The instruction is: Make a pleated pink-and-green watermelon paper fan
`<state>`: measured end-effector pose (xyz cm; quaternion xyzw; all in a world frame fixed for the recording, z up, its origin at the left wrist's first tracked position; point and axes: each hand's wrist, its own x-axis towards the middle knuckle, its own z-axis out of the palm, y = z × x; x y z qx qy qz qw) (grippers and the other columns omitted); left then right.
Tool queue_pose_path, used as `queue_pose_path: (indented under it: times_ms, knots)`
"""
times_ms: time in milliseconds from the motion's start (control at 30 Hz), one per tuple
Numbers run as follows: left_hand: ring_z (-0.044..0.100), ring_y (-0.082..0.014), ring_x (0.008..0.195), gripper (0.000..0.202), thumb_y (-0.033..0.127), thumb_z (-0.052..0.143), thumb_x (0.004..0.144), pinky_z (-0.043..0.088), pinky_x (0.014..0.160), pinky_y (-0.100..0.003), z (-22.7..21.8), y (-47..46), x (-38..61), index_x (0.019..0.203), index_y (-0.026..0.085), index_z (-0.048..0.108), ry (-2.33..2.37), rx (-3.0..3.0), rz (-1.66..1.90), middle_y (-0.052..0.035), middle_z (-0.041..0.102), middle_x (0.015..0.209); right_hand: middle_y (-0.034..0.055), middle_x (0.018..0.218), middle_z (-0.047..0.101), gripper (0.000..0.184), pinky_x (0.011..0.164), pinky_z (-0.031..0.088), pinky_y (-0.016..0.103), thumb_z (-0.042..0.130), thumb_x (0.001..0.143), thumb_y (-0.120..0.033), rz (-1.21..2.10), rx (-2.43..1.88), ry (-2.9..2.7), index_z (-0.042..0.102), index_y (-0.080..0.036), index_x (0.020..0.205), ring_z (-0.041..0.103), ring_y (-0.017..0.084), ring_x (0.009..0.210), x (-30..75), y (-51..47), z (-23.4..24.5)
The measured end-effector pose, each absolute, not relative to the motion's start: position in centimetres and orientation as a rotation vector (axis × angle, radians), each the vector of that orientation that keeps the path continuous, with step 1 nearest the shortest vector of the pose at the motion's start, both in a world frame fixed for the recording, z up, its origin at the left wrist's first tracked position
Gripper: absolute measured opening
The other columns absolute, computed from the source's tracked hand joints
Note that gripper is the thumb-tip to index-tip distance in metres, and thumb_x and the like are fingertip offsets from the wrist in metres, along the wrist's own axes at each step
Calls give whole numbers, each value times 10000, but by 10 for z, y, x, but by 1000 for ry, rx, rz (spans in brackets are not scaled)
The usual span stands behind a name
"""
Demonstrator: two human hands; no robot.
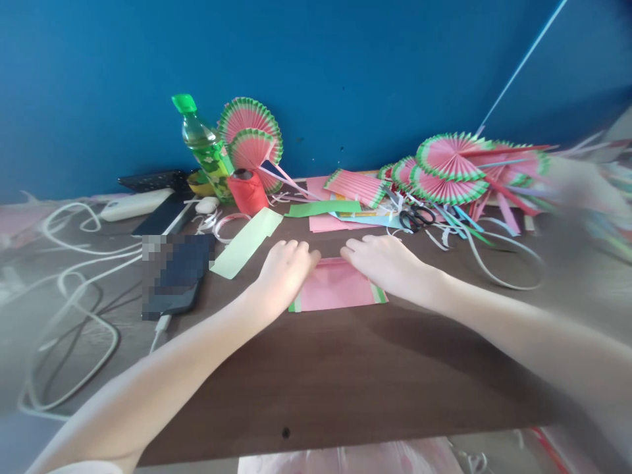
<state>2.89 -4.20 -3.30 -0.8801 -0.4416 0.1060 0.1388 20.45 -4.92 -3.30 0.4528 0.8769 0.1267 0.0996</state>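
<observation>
A pink paper sheet (338, 289) with green and pale strips along its two short sides lies on the brown table. Its far edge looks folded over in a narrow band between my hands. My left hand (288, 268) is closed on the left end of that edge, fingers curled and thumb pointing inward. At the right end my right hand (379, 263) pinches the same edge in a like way. The fingertips of both hands are partly hidden. Just beyond them lie a green paper strip (323, 209) and, to the left, a pale green paper piece (249, 242).
Watermelon-patterned paper fans (449, 168) are heaped at the back right, near black-handled scissors (417, 218). A green bottle (202, 148), a red roll (248, 192) and more fans (251, 135) stand at the back left. A dark phone (185, 273) and white cables (103, 355) lie left.
</observation>
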Motion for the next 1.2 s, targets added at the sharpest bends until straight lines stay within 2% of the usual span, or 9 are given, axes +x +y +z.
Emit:
queue_pose_path:
  times_ms: [300, 467, 533, 633, 700, 767, 933, 1033, 1200]
  knots:
    - [594, -210, 723, 253, -41, 400, 723, 413, 617, -289, -27, -72, 41, 844, 114, 559, -1332, -2454, 419, -101, 579, 792, 103, 819, 609, 299, 473, 353, 245, 434, 720, 67, 413, 1365, 2511, 588, -96, 917, 621, 192, 679, 193, -73, -38]
    - [586, -196, 663, 278, -81, 388, 682, 409, 571, -264, -39, -88, 47, 824, 77, 568, -1366, -2343, 465, -100, 568, 694, 122, 795, 614, 341, 475, 410, 221, 394, 682, 112, 447, 1387, 2465, 610, -71, 872, 630, 177, 643, 189, -82, -40]
    - [601, -203, 683, 356, -67, 373, 709, 424, 587, -270, -46, -93, 48, 978, 59, 567, -1346, -2286, 441, -115, 593, 723, 128, 787, 621, 368, 469, 422, 207, 375, 684, 118, 495, 1384, 2454, 616, -63, 894, 632, 172, 640, 188, -85, -41]
    - [633, -253, 811, 541, -1, 368, 778, 458, 646, -317, -53, -97, 51, 1312, 89, 378, -1304, -2233, 503, -185, 635, 908, 155, 833, 639, 500, 455, 440, 207, 353, 723, 90, 609, 1352, 2466, 539, -64, 1162, 642, 183, 653, 187, -89, -44]
    - [630, -291, 901, 586, 28, 379, 800, 470, 690, -352, -54, -99, 52, 1375, 100, 298, -1302, -2224, 572, -236, 619, 1020, 188, 895, 646, 601, 445, 451, 214, 337, 748, 68, 665, 1312, 2448, 402, -87, 1325, 654, 201, 690, 186, -91, -47]
    - [621, -316, 950, 592, 37, 389, 807, 475, 719, -374, -54, -100, 54, 1387, 87, 280, -1313, -2234, 606, -274, 595, 1079, 217, 941, 645, 648, 429, 455, 214, 316, 753, 72, 692, 1287, 2404, 330, -97, 1378, 662, 217, 730, 185, -92, -50]
    - [599, -323, 1015, 588, 24, 413, 805, 473, 800, -419, -54, -103, 57, 1380, 44, 291, -1357, -2278, 532, -284, 584, 1117, 240, 976, 649, 664, 431, 485, 226, 314, 738, 101, 698, 1277, 2375, 341, -91, 1373, 670, 246, 801, 183, -92, -54]
    - [598, -305, 1027, 571, -5, 422, 789, 479, 819, -419, -56, -103, 57, 1353, 54, 353, -1410, -2305, 495, -253, 601, 1117, 237, 977, 654, 620, 478, 509, 233, 350, 732, 112, 693, 1281, 2399, 423, -65, 1321, 670, 246, 823, 182, -92, -53]
    - [631, -301, 933, 489, -43, 406, 761, 501, 710, -368, -52, -101, 53, 1242, 6, 479, -1430, -2315, 379, -254, 631, 1028, 230, 929, 662, 491, 464, 476, 211, 356, 683, 151, 621, 1304, 2403, 609, 7, 1079, 671, 209, 719, 181, -92, -48]
